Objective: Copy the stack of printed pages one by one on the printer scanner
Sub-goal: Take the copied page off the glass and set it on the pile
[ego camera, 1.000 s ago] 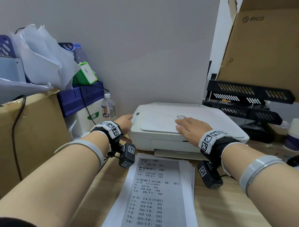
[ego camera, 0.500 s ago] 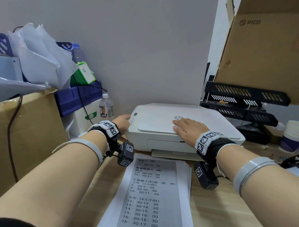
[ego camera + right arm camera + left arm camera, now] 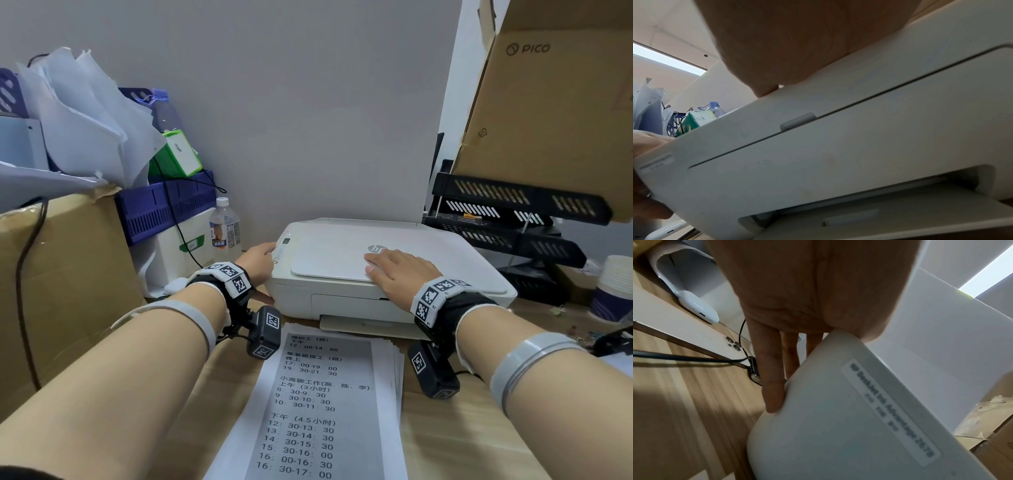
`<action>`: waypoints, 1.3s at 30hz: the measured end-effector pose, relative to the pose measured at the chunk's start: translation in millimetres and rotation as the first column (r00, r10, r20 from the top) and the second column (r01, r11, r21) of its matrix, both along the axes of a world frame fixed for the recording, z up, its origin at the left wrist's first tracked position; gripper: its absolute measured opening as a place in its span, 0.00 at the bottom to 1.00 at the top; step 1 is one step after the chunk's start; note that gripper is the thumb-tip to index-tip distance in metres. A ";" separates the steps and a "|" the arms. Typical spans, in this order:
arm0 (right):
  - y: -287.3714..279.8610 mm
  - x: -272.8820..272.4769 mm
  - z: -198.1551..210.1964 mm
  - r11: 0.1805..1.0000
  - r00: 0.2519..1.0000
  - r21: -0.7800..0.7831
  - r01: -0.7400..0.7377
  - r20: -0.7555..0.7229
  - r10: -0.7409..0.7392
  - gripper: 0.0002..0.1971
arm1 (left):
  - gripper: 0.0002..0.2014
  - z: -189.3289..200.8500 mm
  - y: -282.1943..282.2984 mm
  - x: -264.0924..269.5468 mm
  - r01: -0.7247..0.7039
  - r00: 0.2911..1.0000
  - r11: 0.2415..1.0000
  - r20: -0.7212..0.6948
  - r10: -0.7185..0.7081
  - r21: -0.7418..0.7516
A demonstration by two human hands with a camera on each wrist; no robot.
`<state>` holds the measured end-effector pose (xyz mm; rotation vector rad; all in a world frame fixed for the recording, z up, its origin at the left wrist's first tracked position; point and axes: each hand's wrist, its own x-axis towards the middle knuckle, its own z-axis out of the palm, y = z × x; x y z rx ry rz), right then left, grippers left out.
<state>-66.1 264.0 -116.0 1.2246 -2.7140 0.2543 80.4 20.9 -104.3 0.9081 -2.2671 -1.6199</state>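
Note:
A white printer [image 3: 342, 301] sits at the back of the wooden desk with its scanner lid [image 3: 329, 257] closed. My right hand [image 3: 397, 274] lies flat, palm down, on the front right of the lid beside the logo. My left hand [image 3: 260, 260] is at the printer's front left corner. In the left wrist view its straight fingers [image 3: 772, 386] lie along the side of the printer [image 3: 838, 426], with the thumb over the top edge. The stack of printed pages [image 3: 325, 411] lies on the desk in front of the printer, between my forearms, text side up.
A water bottle [image 3: 224, 233], blue basket [image 3: 164, 205] and cardboard box [image 3: 68, 274] crowd the left. Black paper trays [image 3: 507, 219] and a PICO carton [image 3: 555, 102] stand to the right, with paper cups [image 3: 613, 291] further right. A phone [image 3: 694, 332] lies left of the printer.
Both hands stay where they were on the printer. Only the head view shifts slightly.

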 end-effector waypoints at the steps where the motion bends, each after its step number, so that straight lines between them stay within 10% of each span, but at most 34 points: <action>1: 0.0 0.1 0.0 1.000 1.000 0.000 0.001 0.001 -0.001 0.25 | 0.20 0.6 1.1 1.2 0.002 1.000 1.000 -0.008 -0.002 0.006; 39: -1.5 -6.1 -5.3 1.000 1.000 -0.001 -0.005 -0.011 0.005 0.26 | 0.16 6.2 20.8 17.1 0.030 0.992 0.996 -0.127 -0.020 0.079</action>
